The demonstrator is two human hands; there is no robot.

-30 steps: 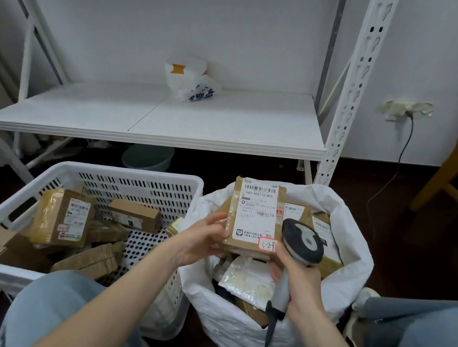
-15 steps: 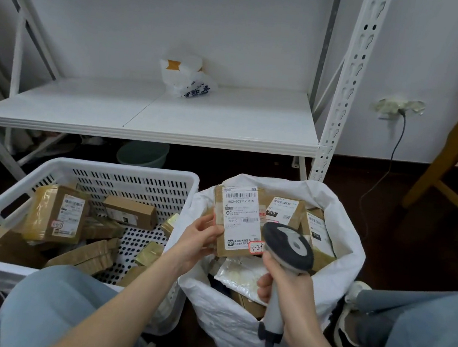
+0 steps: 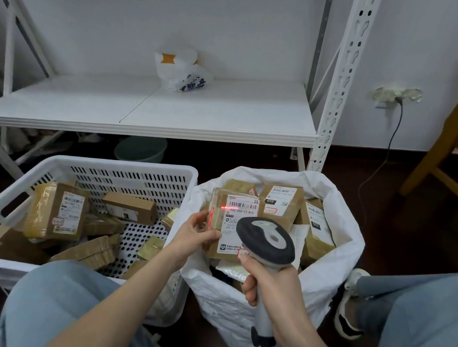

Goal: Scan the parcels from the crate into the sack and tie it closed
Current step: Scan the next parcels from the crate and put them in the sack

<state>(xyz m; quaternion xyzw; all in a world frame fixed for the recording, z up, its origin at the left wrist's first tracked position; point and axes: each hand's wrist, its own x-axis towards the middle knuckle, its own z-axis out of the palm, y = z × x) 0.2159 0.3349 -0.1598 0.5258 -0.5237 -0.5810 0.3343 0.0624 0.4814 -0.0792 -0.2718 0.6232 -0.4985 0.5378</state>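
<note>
**Small taped box, easy one-hander**

Head cam: left hand point(image 3: 194, 238) pinches the parcel point(image 3: 228, 221) by its left edge over the open sack point(image 3: 236, 302). Right hand point(image 3: 272, 286) is wrapped round the scanner point(image 3: 265, 241). The box looks light and stiff, though the tape's probably slick, so edge grips seem best.

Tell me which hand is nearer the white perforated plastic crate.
Left. The left hand is just right of the crate; the right hand grips the grey handheld scanner farther right.

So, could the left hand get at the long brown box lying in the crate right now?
Not at once, likely: the left hand grips the parcel being scanned. Otherwise the way looks free: the long brown box lies uncovered in the open-topped crate beside that arm.
</note>
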